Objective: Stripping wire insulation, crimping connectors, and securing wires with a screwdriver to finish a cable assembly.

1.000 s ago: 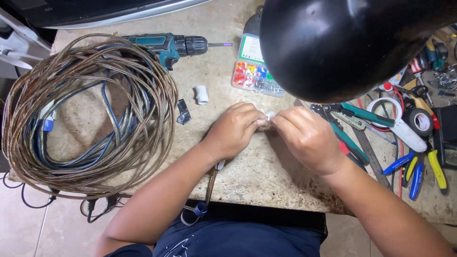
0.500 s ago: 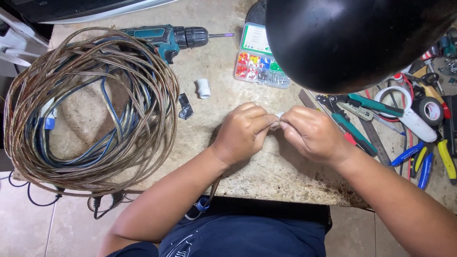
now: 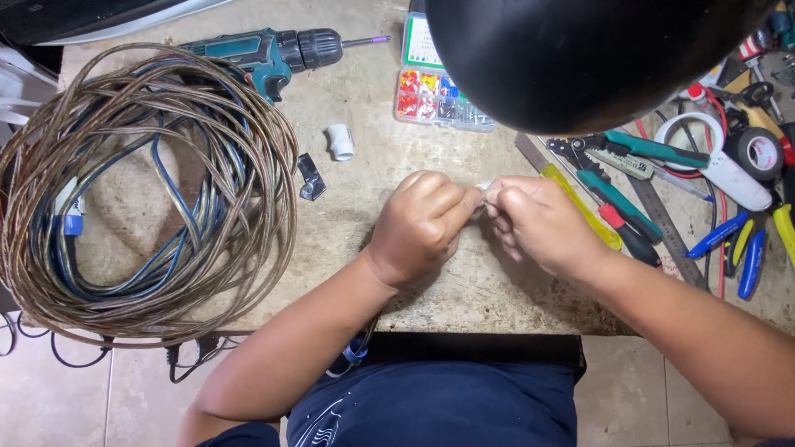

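Note:
My left hand (image 3: pixel 424 222) and my right hand (image 3: pixel 537 223) meet fingertip to fingertip over the middle of a stone worktop (image 3: pixel 364 190). Between them they pinch a small pale part (image 3: pixel 484 187), mostly hidden by the fingers. Both hands are curled tight around it. A small white plastic piece (image 3: pixel 339 141) and a small black piece (image 3: pixel 311 177) lie on the worktop to the left of my left hand.
A large coil of brown and blue cable (image 3: pixel 132 190) fills the left side. A teal cordless drill (image 3: pixel 273 51) lies at the back. A clear box of coloured connectors (image 3: pixel 435 87), pliers, cutters, screwdrivers (image 3: pixel 617 190) and tape rolls (image 3: pixel 755 151) crowd the right. A black lamp shade (image 3: pixel 580 50) hangs overhead.
Both hands stay joined on the small part, with only slight finger shifts. The view has shifted a little.

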